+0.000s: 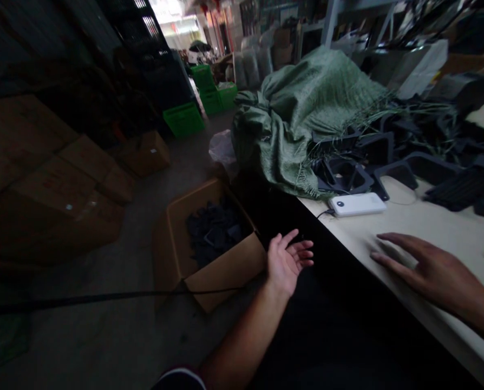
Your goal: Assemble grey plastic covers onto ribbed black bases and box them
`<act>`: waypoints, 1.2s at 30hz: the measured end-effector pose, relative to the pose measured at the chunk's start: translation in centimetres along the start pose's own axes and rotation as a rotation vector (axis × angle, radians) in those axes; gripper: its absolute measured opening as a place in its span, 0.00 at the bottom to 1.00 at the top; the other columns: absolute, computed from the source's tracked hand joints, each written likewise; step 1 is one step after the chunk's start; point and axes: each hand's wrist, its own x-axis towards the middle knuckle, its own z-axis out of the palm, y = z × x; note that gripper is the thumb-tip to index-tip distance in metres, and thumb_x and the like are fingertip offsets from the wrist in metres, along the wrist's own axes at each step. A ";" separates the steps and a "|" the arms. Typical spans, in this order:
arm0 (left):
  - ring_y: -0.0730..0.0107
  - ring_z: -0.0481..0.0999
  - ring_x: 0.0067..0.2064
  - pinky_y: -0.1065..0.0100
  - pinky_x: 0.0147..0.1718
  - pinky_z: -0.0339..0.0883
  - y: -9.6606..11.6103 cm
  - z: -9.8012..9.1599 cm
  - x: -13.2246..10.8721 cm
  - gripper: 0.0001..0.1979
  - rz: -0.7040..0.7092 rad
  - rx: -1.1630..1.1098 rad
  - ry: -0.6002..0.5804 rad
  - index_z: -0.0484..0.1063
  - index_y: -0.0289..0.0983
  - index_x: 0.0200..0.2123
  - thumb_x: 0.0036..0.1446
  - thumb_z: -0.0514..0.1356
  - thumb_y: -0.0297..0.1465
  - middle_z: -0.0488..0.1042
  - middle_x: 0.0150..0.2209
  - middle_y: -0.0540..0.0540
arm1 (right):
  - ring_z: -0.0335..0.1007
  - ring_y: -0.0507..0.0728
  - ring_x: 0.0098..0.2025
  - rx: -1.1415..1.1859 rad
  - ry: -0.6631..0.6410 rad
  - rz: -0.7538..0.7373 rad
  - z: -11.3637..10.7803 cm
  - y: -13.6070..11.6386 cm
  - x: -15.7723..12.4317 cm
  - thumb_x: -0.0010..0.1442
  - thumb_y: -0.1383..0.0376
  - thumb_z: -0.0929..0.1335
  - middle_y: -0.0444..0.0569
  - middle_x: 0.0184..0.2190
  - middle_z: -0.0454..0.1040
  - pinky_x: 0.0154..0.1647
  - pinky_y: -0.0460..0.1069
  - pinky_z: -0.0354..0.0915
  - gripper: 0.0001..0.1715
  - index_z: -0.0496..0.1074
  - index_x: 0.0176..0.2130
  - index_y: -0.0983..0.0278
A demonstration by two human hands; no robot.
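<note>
The left hand (288,262), open and palm-up with fingers spread, sits past the table edge just beside the cardboard box (226,276) of dark moulded parts (213,233) on the floor; the right hand (429,271), fingers spread and palm down, lies over the cream table (440,222), near a white power bank (358,205) – long axis oblique to the table edge.

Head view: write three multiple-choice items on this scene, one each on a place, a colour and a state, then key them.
1. The white power bank lies:
A on the floor
B on the pale table top
C in the box

2. The crates in the background are:
A red
B blue
C green

3. The left hand is:
A a closed fist
B open, palm up, empty
C gripping the box

Answers:
1 B, it rests on the table beside the hand.
2 C, bright green plastic shows.
3 B, its fingers spread with nothing in them.
</note>
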 end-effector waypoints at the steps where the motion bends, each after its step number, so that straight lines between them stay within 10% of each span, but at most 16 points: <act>1: 0.62 0.81 0.30 0.65 0.28 0.75 -0.7 0.0 -0.1 0.27 -0.036 0.030 -0.017 0.71 0.28 0.60 0.71 0.49 0.42 0.83 0.38 0.33 | 0.82 0.72 0.48 -0.059 0.017 -0.068 0.8 0.9 -0.8 0.62 0.32 0.63 0.58 0.60 0.78 0.54 0.68 0.76 0.46 0.76 0.61 0.60; 8: 0.64 0.79 0.28 0.66 0.28 0.73 -2.2 -1.8 0.0 0.22 -0.043 0.183 -0.019 0.76 0.28 0.50 0.65 0.52 0.38 0.82 0.32 0.36 | 0.73 0.78 0.62 -0.355 0.129 -0.358 3.6 5.7 -6.9 0.64 0.39 0.63 0.66 0.69 0.66 0.55 0.72 0.75 0.49 0.56 0.74 0.56; 13: 0.63 0.79 0.28 0.65 0.29 0.73 -2.4 -2.8 0.2 0.21 -0.088 0.241 -0.113 0.77 0.29 0.46 0.59 0.58 0.39 0.82 0.30 0.37 | 0.63 0.81 0.69 -0.458 0.093 -0.231 3.7 5.8 -11.4 0.65 0.40 0.62 0.67 0.73 0.57 0.60 0.76 0.68 0.52 0.47 0.77 0.57; 21: 0.66 0.76 0.28 0.67 0.28 0.72 0.2 -4.8 3.1 0.13 -0.008 0.173 0.054 0.77 0.33 0.40 0.56 0.60 0.35 0.77 0.26 0.45 | 0.50 0.78 0.76 -0.523 0.009 0.034 4.0 6.3 -18.9 0.69 0.54 0.60 0.64 0.79 0.41 0.69 0.74 0.58 0.47 0.38 0.78 0.59; 36: 0.68 0.73 0.26 0.67 0.26 0.72 -2.3 -4.2 3.9 0.11 -0.190 0.253 -0.116 0.73 0.35 0.37 0.56 0.59 0.36 0.74 0.24 0.48 | 0.47 0.72 0.77 -0.470 0.048 0.095 4.2 5.4 -19.0 0.63 0.64 0.65 0.60 0.79 0.45 0.74 0.67 0.51 0.53 0.41 0.79 0.57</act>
